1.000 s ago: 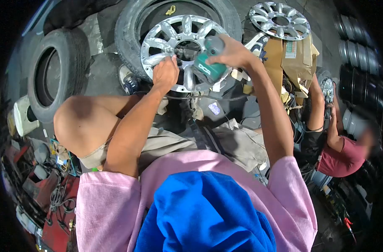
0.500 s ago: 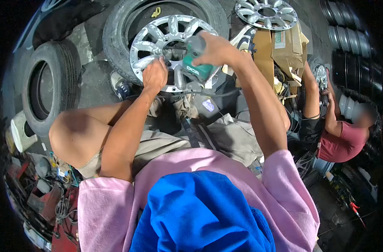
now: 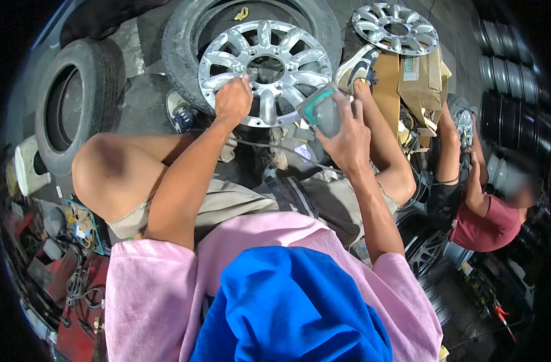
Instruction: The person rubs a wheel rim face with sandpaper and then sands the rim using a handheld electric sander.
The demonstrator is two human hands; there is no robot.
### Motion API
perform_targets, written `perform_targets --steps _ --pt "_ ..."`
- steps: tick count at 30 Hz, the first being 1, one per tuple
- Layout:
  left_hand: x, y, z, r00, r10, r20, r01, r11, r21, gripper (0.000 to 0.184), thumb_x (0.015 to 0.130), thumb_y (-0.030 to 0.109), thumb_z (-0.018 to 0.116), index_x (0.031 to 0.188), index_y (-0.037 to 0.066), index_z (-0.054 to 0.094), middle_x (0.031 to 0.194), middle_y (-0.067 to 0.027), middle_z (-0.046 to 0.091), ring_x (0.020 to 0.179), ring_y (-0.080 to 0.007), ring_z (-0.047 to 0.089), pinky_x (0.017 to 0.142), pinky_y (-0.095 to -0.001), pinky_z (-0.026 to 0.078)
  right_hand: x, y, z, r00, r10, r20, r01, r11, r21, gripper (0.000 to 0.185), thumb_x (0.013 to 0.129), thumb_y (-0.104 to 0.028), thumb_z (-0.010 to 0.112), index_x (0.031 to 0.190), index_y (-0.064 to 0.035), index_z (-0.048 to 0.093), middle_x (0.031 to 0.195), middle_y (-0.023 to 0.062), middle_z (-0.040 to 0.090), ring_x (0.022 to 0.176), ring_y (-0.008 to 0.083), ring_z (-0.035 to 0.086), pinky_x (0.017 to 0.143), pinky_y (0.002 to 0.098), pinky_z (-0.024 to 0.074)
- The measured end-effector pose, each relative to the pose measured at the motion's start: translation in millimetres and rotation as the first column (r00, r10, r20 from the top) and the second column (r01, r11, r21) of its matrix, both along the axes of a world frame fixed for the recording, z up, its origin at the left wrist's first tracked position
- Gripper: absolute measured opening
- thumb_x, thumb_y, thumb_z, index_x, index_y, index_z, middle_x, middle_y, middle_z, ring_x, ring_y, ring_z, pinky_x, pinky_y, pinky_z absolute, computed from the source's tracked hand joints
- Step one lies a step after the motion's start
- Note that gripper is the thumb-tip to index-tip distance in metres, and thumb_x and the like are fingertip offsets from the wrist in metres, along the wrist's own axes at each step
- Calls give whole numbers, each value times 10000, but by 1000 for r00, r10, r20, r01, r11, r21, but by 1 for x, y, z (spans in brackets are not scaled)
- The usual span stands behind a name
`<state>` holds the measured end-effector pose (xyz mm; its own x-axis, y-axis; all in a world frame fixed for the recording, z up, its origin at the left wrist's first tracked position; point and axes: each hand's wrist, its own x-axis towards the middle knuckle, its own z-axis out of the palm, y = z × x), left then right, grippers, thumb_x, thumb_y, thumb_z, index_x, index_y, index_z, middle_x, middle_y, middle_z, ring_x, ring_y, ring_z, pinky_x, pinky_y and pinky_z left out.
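Observation:
A silver multi-spoke wheel rim rests on a tire in front of me. My left hand is closed on the rim's near left side, its fingertips partly hidden. At the rim's right edge, my right hand grips a green and grey power sander. The sander is tilted, and its flat face shows partly. I cannot tell whether it touches the rim's edge. The rim's spokes have dull, whitish patches.
Another silver rim lies beyond a cardboard box on the right. A tire stands at left. At far right a co-worker handles a wheel. A cable crosses by my legs. Dark rims are stacked behind.
The sander in my right hand has moved from over the rim to its right edge, nearer my body, and turned over partly. My left hand stays on the rim.

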<state>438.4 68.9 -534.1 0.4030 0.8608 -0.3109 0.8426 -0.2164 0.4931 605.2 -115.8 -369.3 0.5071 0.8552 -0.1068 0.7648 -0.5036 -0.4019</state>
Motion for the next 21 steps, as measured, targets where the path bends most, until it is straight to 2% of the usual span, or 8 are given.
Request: perform_targets --steps 2,3,6,9,12,18,19,21 --pt "0 -1 -1 1000 18 2 -18 1000 -7 541 1084 377 350 986 -45 675 979 -322 700 955 -500 675 891 -558 518 -8 9 4 996 93 15 -91 991 -101 780 706 -180 861 1386 -118 484 1234 190 540 1068 431 622 836 512 550" --pt "0 -1 -1 1000 14 9 -14 1000 -9 539 1083 376 354 987 -46 674 972 -322 700 956 -499 676 891 -559 518 -9 16 -3 979 179 99 -181 984 3 785 697 -151 861 1387 -148 487 1239 189 547 984 442 657 782 512 568" --pt "-3 0 0 999 -26 25 26 999 -25 527 1082 368 365 992 -50 674 956 -324 700 947 -501 678 887 -558 521 -20 61 1 968 226 110 -212 969 -127 800 683 -132 861 1390 -166 488 1220 198 564 914 459 683 748 511 585" --pt "-4 -1 1 999 -15 44 15 1000 1 511 1080 355 373 991 -47 676 951 -323 701 931 -504 679 872 -556 528 -18 102 -21 932 315 182 -294 947 -133 783 684 -140 847 1385 -169 499 1196 203 575 866 468 695 719 510 596" --pt "-4 0 2 998 -9 69 9 1000 -7 509 1077 349 377 970 -45 681 946 -319 702 909 -509 679 853 -557 534 -19 125 -30 908 376 188 -332 916 -225 759 685 -174 838 1373 -168 517 1192 213 580 890 473 694 759 528 592" --pt "-4 -2 3 994 11 105 -12 1000 9 530 1077 362 375 930 -29 700 936 -314 705 928 -501 680 879 -555 525 -6 66 0 956 291 50 -286 955 -81 730 704 -225 841 1362 -161 533 1282 202 591 1097 434 647 928 506 534" --pt "-4 -2 2 996 8 92 -9 1000 5 538 1077 370 369 936 -27 703 936 -312 706 934 -499 680 885 -553 523 -4 49 4 956 289 53 -284 955 -86 730 704 -225 841 1362 -161 533 1282 202 591 1097 434 647 928 506 534" --pt "-4 -1 2 998 3 63 -3 1000 -11 558 1079 385 352 961 -33 703 956 -310 708 947 -496 679 891 -550 522 1 15 -2 989 142 25 -144 986 88 708 697 -210 859 1323 -133 538 1211 177 571 1051 401 655 845 509 564"
